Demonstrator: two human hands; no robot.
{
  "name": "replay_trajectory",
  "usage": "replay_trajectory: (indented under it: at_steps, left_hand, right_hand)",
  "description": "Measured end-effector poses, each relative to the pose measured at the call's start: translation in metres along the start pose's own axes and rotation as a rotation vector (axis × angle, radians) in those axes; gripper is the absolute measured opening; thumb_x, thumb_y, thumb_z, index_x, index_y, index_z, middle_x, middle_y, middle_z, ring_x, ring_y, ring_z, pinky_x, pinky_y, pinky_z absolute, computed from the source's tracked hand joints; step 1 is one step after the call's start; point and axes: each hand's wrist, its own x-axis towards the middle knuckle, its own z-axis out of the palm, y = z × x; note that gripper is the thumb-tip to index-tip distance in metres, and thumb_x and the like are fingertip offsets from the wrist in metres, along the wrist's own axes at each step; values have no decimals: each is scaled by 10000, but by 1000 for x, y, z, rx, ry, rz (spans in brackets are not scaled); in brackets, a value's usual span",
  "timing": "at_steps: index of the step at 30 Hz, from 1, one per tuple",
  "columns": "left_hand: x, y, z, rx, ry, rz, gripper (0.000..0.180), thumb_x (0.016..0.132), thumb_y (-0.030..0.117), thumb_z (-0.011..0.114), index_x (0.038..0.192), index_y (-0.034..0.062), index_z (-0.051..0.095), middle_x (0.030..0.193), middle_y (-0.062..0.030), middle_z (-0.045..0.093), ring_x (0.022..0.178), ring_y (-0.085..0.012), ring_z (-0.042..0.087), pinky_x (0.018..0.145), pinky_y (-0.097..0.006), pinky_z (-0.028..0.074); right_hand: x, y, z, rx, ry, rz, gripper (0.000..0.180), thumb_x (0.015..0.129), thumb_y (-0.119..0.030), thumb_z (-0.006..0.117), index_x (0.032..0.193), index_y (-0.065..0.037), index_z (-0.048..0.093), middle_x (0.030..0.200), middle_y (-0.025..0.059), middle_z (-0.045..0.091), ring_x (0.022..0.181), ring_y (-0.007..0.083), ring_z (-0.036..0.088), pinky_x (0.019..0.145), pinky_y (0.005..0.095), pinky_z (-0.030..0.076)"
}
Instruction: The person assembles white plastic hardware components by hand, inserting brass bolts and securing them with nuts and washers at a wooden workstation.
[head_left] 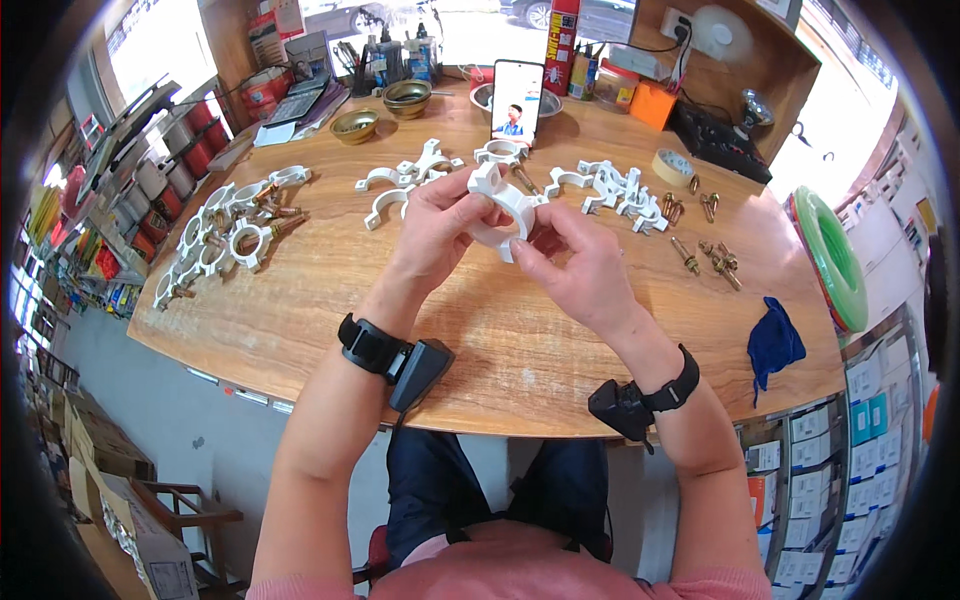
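Note:
A white plastic pipe clamp (485, 180) is held up over the middle of the table between my two hands. Its left side is pinched by the thumb and fingers of my left hand (437, 228). My right hand (582, 258) grips the opposite side, the thumb at the lower rim; its fingertips are partly hidden. Just beyond lie loose white clamp halves (385, 205), another ring-shaped clamp (500, 150) and a brass-coloured bolt (525, 180). More clamp halves (605, 185) lie to the right. Several closed clamps with bolts in them (248, 243) form a group at the left.
Loose bolts (722, 262) and a tape roll (672, 168) lie at the right, with a dark blue cloth (776, 342) nearer the edge. A phone (517, 105) stands upright at the back, before a metal bowl (552, 106). Brass-coloured bowls (355, 126) stand back left.

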Motion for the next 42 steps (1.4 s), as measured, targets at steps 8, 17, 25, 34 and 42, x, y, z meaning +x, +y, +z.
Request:
replay_trajectory:
  at_steps: [8, 17, 25, 34, 42]
  left_hand:
    - [-4, 2, -3, 17, -86, -5, 362, 795, 142, 571, 1099, -36, 489, 945, -84, 557, 822, -160, 561, 752, -285, 470]
    - [-6, 5, 0, 28, -89, -37, 322, 772, 90, 576, 1063, -31, 512, 972, -92, 561, 888, -181, 561, 796, -297, 467]
    - [-3, 9, 7, 230, -104, 40, 249, 714, 58, 618, 954, -5, 596, 945, -38, 571, 864, -118, 533, 760, -252, 440]
    - [-4, 13, 11, 398, -75, 97, 255, 685, 64, 629, 913, -45, 593, 943, -55, 547, 867, -119, 516, 764, -246, 409]
    - [-4, 5, 5, 354, -27, 107, 234, 709, 64, 636, 933, 6, 608, 909, -23, 589, 812, -97, 546, 716, -226, 445]
  right_hand:
    - [-1, -3, -7, -103, -74, -97, 198, 709, -143, 606, 786, -20, 472, 665, 89, 511, 525, 186, 533, 484, 295, 428]
    - [-1, -3, -10, -114, -121, -88, 180, 717, -138, 586, 745, -30, 446, 637, 104, 526, 548, 224, 548, 499, 319, 432]
    - [1, 6, -9, -135, -123, -95, 162, 713, -122, 573, 746, -28, 445, 608, 123, 537, 544, 261, 556, 498, 341, 436]
    - [1, 8, -7, -110, -169, -20, 178, 711, -120, 571, 749, -12, 435, 622, 139, 552, 562, 283, 561, 512, 348, 438]
    - [5, 11, -24, -44, -155, 49, 199, 754, -131, 565, 878, 8, 493, 636, 114, 571, 571, 202, 563, 526, 304, 443]
